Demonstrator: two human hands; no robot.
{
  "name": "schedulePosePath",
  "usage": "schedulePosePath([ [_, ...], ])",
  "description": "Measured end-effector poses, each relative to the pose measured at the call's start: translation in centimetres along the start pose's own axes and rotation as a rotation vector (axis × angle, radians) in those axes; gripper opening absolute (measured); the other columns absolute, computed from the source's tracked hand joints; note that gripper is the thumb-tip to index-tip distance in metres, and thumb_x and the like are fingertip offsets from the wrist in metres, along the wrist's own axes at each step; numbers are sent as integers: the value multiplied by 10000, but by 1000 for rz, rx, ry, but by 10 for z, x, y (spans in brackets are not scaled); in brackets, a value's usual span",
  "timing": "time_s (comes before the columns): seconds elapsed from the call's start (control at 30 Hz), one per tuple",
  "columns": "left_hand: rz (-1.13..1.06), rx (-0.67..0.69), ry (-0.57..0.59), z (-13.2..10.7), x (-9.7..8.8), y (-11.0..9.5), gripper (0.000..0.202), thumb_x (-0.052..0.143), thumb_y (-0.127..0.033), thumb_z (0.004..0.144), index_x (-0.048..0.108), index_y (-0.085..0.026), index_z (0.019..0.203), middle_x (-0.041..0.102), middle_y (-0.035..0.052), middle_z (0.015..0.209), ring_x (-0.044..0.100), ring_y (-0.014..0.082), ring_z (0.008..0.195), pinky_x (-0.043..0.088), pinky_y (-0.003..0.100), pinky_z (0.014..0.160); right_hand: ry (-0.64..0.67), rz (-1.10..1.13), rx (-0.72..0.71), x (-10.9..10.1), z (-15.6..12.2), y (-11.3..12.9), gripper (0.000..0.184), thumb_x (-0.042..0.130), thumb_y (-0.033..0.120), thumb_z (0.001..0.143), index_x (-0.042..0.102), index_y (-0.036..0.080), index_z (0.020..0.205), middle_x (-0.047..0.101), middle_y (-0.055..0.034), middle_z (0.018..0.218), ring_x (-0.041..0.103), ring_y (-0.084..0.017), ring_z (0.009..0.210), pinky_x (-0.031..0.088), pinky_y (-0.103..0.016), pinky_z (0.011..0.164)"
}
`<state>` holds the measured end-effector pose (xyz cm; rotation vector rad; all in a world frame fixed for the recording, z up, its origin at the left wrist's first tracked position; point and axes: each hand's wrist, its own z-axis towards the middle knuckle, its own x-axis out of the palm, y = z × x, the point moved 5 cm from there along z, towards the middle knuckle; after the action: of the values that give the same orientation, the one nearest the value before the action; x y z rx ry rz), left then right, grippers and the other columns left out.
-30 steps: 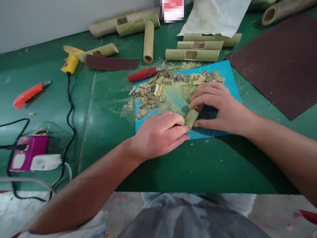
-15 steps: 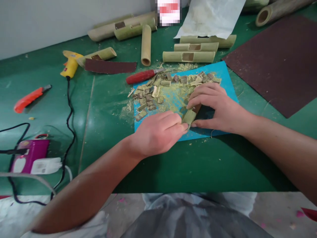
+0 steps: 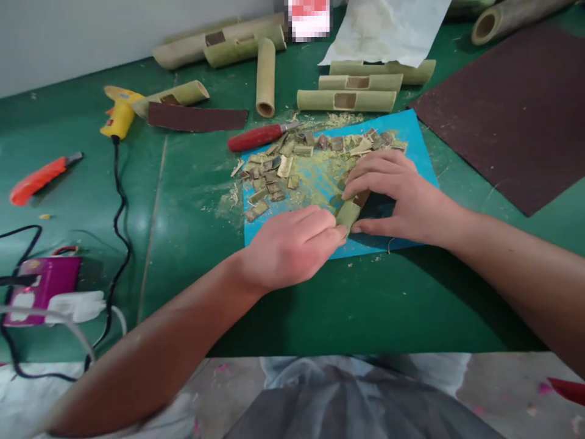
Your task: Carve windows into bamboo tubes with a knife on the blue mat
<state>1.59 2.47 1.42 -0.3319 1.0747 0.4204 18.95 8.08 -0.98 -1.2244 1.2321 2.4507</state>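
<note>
A green bench [image 3: 183,201] runs up to a pale wall, with a blue mat [image 3: 414,137] lying on it in front of the person.

The right hand [image 3: 402,195] has its grip clamped on a short bamboo piece [image 3: 348,213]. The thumb lies along the near side and the fingers arch over the top, covering the far end. The left hand [image 3: 292,247] has its grip drawn together, fingers curled and the tips of thumb and forefinger pressed against the near end of the bamboo piece. Whether anything else sits inside that fist cannot be told. The bamboo piece lies tilted on the near part of the mat, between the two hands.

Just beyond the hands, chips [image 3: 274,177] and pale dust cover the mat. A red knife [image 3: 256,137] lies at its far left corner. Behind the mat are three notched tubes [image 3: 345,99] side by side, partly under a white sheet [image 3: 388,27]. More tubes lie near the wall.

To the right lies a large sheet of sandpaper [image 3: 512,116]. To the left are a sandpaper strip [image 3: 196,117], a yellow glue gun [image 3: 117,113] with a black cord, an orange cutter [image 3: 39,180] and a purple box [image 3: 41,286].
</note>
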Motion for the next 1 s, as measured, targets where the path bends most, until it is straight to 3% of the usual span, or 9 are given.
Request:
schedulePosePath([
  [0.27,-42,-29,21,-1,-2,-2,299,499,-215,1047,716,-160,849,691,32,780,622,137,701,475,262,602,-8,-19,-27,0,0,1,283,773,504,786,695,329,994,722,-27,1133,568,-327,1227,385,-540,1083],
  [0.43,-37,-25,35,-1,0,-3,313,488,-219,1053,711,-166,840,677,22,764,605,126,687,467,255,604,18,-2,34,0,0,1,261,768,497,777,715,355,989,726,-15,1134,565,-336,1234,374,-563,1091],
  [0.6,-74,-114,38,2,0,1,322,488,-231,1055,706,-161,829,689,30,795,618,127,711,471,251,616,36,0,12,0,2,2,287,787,503,768,718,338,993,719,-28,1148,561,-328,1234,380,-543,1090],
  [1.0,-133,-95,45,1,-2,1,299,501,-215,1043,714,-157,843,696,40,806,630,130,707,490,252,623,6,13,20,1,1,0,292,782,509,770,721,328,991,723,-28,1143,557,-321,1234,374,-545,1093],
])
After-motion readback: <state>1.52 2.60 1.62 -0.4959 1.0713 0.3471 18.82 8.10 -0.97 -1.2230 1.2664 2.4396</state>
